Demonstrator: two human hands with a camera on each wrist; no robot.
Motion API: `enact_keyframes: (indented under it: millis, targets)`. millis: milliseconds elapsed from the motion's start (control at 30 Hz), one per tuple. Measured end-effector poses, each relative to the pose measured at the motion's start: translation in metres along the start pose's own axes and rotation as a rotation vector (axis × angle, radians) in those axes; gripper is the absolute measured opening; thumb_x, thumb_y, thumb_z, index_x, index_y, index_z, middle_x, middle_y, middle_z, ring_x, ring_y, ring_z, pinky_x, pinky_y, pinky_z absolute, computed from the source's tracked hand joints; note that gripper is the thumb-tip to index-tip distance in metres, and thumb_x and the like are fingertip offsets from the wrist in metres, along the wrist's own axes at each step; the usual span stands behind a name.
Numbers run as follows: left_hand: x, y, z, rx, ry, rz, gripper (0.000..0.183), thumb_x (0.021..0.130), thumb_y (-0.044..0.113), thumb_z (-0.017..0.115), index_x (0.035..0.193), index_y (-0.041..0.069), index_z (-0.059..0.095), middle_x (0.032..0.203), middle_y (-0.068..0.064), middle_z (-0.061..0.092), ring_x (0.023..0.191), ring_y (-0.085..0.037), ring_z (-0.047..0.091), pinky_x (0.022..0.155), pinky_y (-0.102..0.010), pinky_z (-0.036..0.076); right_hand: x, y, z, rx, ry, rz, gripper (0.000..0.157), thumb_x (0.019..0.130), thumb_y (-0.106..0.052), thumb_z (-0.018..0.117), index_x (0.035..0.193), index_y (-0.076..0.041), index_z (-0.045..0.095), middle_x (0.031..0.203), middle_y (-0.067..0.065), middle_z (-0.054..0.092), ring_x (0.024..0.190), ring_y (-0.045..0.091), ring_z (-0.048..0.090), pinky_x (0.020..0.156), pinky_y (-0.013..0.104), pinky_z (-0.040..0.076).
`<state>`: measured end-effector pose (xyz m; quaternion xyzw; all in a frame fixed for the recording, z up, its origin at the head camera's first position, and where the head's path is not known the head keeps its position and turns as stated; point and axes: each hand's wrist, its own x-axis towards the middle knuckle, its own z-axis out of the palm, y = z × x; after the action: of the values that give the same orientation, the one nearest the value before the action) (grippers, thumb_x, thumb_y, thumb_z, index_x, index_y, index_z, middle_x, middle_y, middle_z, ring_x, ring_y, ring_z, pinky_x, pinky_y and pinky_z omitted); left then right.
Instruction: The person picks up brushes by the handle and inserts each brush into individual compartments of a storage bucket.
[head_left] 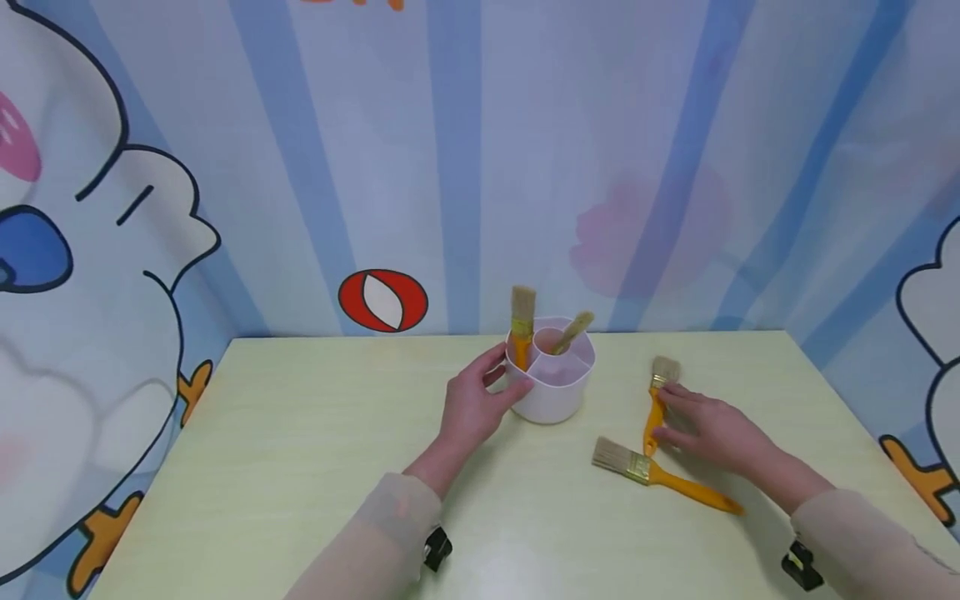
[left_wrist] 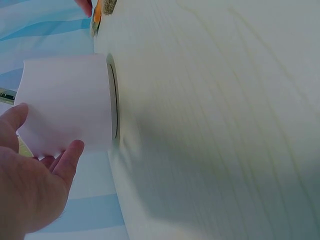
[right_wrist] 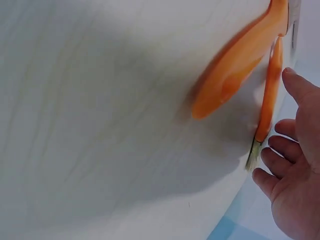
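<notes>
In the head view my left hand [head_left: 474,405] grips the near left side of a white round divided holder [head_left: 553,403], thumb in front and fingers behind. Two paintbrushes stand in it bristles up: one upright [head_left: 522,310] in the left compartment, the other tilted [head_left: 573,332] in the small round middle cup. My right hand [head_left: 711,427] hovers at a yellow-handled paintbrush [head_left: 652,423] lying on the table, fingers loosely spread beside its handle. In the right wrist view this hand [right_wrist: 300,160] shows a gap to the handle. Another paintbrush [head_left: 693,490] lies crosswise nearer me.
The pale wood-grain table [head_left: 322,467] ends at a blue striped cartoon backdrop [head_left: 390,167], close behind the holder. Backdrop panels also rise along the left and right sides. A black clip-like piece [head_left: 437,547] sits at my left sleeve, with a similar one [head_left: 802,566] at the right.
</notes>
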<state>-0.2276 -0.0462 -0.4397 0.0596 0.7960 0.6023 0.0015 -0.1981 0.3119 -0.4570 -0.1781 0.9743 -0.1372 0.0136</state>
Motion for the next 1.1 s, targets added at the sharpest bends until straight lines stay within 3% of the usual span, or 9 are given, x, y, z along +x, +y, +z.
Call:
enact_keyframes:
  millis: [433, 567, 700, 900, 1100]
  targets:
    - [0.0, -0.001, -0.001, 0.002, -0.001, -0.003, 0.065, 0.098, 0.026, 0.081, 0.158, 0.019, 0.055, 0.16, -0.004, 0.055, 0.142, -0.032, 0.059, 0.102, -0.045, 0.06, 0.013, 0.005, -0.01, -0.018, -0.076, -0.127, 0.07, 0.097, -0.043, 0.078, 0.149, 0.0, 0.06, 0.156, 0.026, 0.054, 0.134, 0.051, 0.058, 0.107, 0.065, 0.051]
    - [-0.001, -0.002, -0.001, -0.002, -0.001, -0.003, 0.065, 0.099, 0.027, 0.081, 0.158, 0.019, 0.055, 0.16, -0.004, 0.055, 0.142, -0.032, 0.059, 0.102, -0.044, 0.06, 0.016, 0.006, -0.009, -0.016, -0.041, -0.138, 0.068, 0.098, -0.042, 0.078, 0.149, -0.001, 0.061, 0.152, 0.026, 0.058, 0.132, 0.051, 0.06, 0.107, 0.065, 0.052]
    - [-0.001, -0.001, 0.0, -0.007, -0.005, -0.004, 0.066, 0.098, 0.027, 0.081, 0.158, 0.019, 0.055, 0.16, -0.004, 0.055, 0.142, -0.031, 0.059, 0.102, -0.044, 0.06, 0.013, 0.004, -0.008, -0.017, 0.013, -0.065, 0.063, 0.1, -0.038, 0.076, 0.146, 0.003, 0.062, 0.143, 0.028, 0.064, 0.127, 0.049, 0.064, 0.105, 0.065, 0.053]
    - [-0.001, -0.001, 0.0, 0.005, -0.002, -0.001, 0.066, 0.098, 0.027, 0.081, 0.158, 0.019, 0.055, 0.16, -0.004, 0.055, 0.141, -0.032, 0.059, 0.102, -0.044, 0.06, 0.007, -0.004, -0.007, -0.009, -0.005, 0.083, 0.067, 0.101, -0.045, 0.073, 0.141, 0.008, 0.063, 0.136, 0.031, 0.067, 0.12, 0.05, 0.067, 0.102, 0.066, 0.054]
    - [-0.001, -0.003, 0.0, -0.008, 0.0, -0.002, 0.065, 0.098, 0.026, 0.081, 0.157, 0.019, 0.055, 0.16, -0.004, 0.055, 0.141, -0.032, 0.059, 0.103, -0.044, 0.06, 0.01, -0.014, 0.0, -0.061, 0.003, 0.074, 0.076, 0.098, -0.049, 0.075, 0.146, 0.008, 0.059, 0.146, 0.034, 0.058, 0.131, 0.056, 0.058, 0.108, 0.068, 0.049]
